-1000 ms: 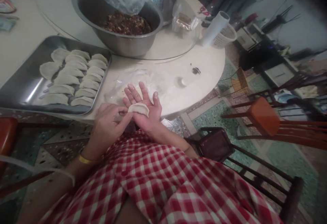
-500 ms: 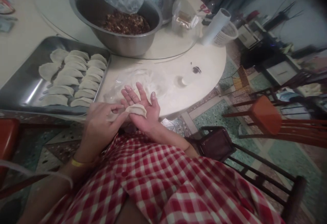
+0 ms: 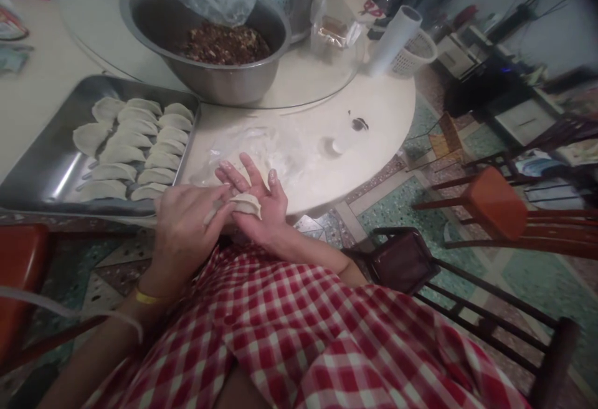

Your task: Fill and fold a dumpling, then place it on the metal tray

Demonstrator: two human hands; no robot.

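My right hand (image 3: 256, 196) lies palm up with fingers stretched out at the table's near edge, and a folded pale dumpling (image 3: 245, 204) rests on the palm. My left hand (image 3: 187, 228) comes in from the left, its fingers pinched on the dumpling's left end. A metal tray (image 3: 42, 166) at the left holds several finished dumplings (image 3: 135, 147) in rows. Behind it a steel bowl (image 3: 219, 79) contains dark minced filling (image 3: 222, 43).
A floured patch with clear plastic (image 3: 261, 147) lies on the round white table (image 3: 374, 110). A colander, a plastic bag, a white roll (image 3: 393, 37) and a small basket (image 3: 413, 54) stand at the back. Wooden chairs (image 3: 467, 284) and an orange stool (image 3: 495, 200) are at the right.
Both hands have drifted slightly left with the dumpling. My left fingers have closed further over the dumpling's left end.
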